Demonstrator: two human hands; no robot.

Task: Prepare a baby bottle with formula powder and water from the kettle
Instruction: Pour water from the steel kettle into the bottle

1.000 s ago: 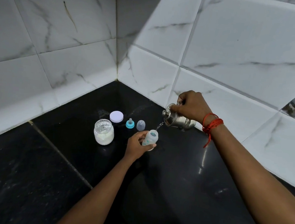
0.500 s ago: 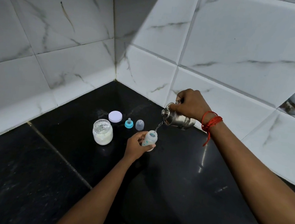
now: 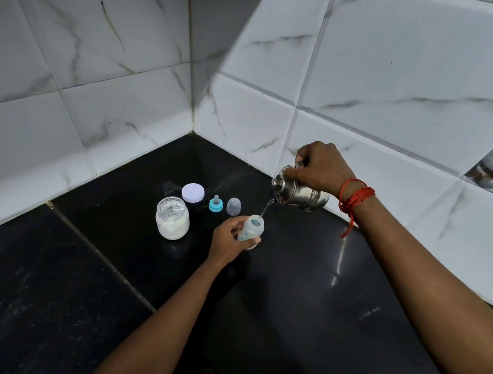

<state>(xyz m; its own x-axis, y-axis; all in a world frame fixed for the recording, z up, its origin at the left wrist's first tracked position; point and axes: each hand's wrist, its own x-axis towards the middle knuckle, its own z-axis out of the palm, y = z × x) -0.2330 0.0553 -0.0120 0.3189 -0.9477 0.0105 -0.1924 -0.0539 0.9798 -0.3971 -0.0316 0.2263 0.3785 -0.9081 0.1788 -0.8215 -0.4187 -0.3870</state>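
My left hand (image 3: 227, 238) grips a small open baby bottle (image 3: 252, 228) standing on the black counter (image 3: 290, 293). My right hand (image 3: 320, 167) holds the handle of a steel kettle (image 3: 301, 192), tilted left above the bottle. A thin stream of water (image 3: 267, 207) falls from the spout into the bottle's mouth. An open glass jar of white formula powder (image 3: 173, 218) stands to the left, its white lid (image 3: 193, 193) lying behind it.
A blue teat ring with teat (image 3: 216, 204) and a clear bottle cap (image 3: 233, 206) stand behind the bottle. White marble tile walls (image 3: 365, 87) meet in a corner close behind. A grout seam (image 3: 101, 256) crosses the counter on the left.
Hands, bottle and kettle keep their places while water keeps pouring. The view has shifted slightly.
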